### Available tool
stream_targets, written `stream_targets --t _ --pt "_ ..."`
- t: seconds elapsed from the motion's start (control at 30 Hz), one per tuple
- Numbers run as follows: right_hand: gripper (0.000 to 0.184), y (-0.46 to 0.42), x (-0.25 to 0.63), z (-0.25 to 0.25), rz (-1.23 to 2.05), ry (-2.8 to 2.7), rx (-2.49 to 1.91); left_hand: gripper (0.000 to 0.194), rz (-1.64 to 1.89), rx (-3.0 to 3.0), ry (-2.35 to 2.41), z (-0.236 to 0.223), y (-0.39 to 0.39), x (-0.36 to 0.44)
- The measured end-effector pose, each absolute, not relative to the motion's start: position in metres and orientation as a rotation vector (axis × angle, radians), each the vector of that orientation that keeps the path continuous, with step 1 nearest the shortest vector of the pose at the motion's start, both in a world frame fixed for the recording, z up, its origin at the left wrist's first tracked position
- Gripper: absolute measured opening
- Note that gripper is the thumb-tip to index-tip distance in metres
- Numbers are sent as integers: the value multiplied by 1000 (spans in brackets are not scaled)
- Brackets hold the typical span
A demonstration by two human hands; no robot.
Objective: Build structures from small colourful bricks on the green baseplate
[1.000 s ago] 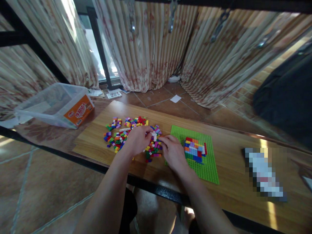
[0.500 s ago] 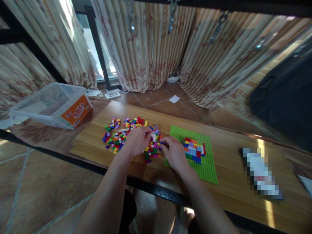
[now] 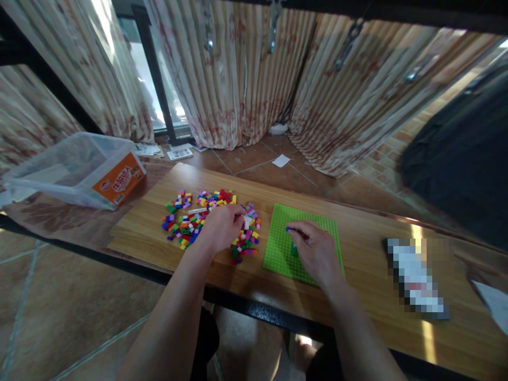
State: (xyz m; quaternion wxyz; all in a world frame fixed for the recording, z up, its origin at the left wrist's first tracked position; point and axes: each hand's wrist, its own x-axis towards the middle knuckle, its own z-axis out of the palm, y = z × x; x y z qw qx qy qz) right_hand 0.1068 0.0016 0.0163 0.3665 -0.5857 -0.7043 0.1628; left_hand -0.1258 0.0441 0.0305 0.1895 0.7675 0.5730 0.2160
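Note:
Loose toy building bricks (image 3: 190,226) of many colours lie in a wide heap on the wooden table. Over the right part of this heap is my left hand (image 3: 222,225), its fingers curled down and together; whatever they may hold is hidden. My right hand (image 3: 315,246) is above the green studded baseplate (image 3: 278,238) and pinches a small blue brick (image 3: 288,229) between thumb and fingertips. It covers most of the build of coloured bricks on the baseplate, of which a green piece (image 3: 294,250) shows beside the thumb.
A clear plastic bin (image 3: 75,174) with an orange label stands to the left. On the table's right side lies a pixelated flat object (image 3: 416,278), with a white sheet (image 3: 492,301) further right. Beyond the far table edge are the tiled floor and striped curtains (image 3: 254,79).
My right hand has moved right, from the edge of the brick heap to over the build on the baseplate, carrying the blue brick. My left hand stays over the heap.

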Motion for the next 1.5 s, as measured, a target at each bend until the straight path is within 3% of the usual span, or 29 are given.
stream_targets --t 0.6,0.93,1.5 --pt "23 2 129 8 166 -1885 -1692 26 588 2140 1605 33 43 -119" --pt "19 5 128 6 253 -1650 -1767 27 574 2144 1607 35 43 -120" --pt "25 3 130 4 178 -1737 -1673 26 578 2148 1608 34 43 -119"
